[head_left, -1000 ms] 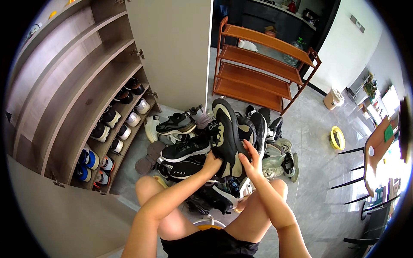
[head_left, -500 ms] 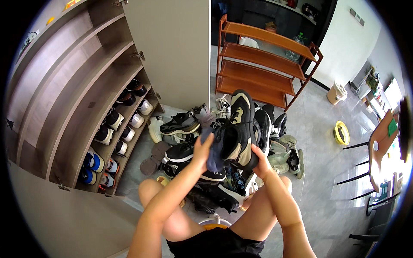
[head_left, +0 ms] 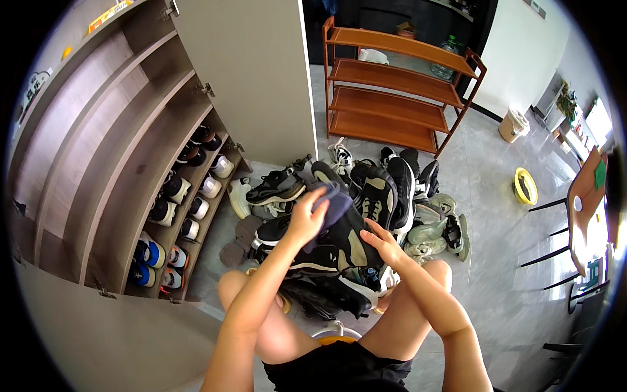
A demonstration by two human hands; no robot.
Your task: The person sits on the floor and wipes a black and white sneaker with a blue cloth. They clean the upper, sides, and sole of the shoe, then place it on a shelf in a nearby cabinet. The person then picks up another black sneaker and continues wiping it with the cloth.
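My left hand (head_left: 308,219) is closed round a dark blue cloth (head_left: 334,208), which rests against a black and beige sneaker (head_left: 353,243). My right hand (head_left: 382,243) grips that sneaker at its right end, thumb on the upper surface. The sneaker lies tilted over the pile, and the cloth covers part of it. Just beyond it, another black and beige sneaker (head_left: 377,196) has its laces upward. A black sneaker with a white sole (head_left: 401,186) lies to its right.
An open shoe cabinet (head_left: 150,163) on the left holds several pairs on its lower shelves. Behind the pile stands a brown wooden rack (head_left: 392,78). Grey slippers (head_left: 240,242) lie left of the pile. A yellow basin (head_left: 524,186) and a bin (head_left: 513,125) stand on the floor at right.
The sneaker has tipped over onto its side and come lower, uncovering the similar one beyond it. My left hand has moved the cloth up onto the sneaker. The view has shifted slightly.
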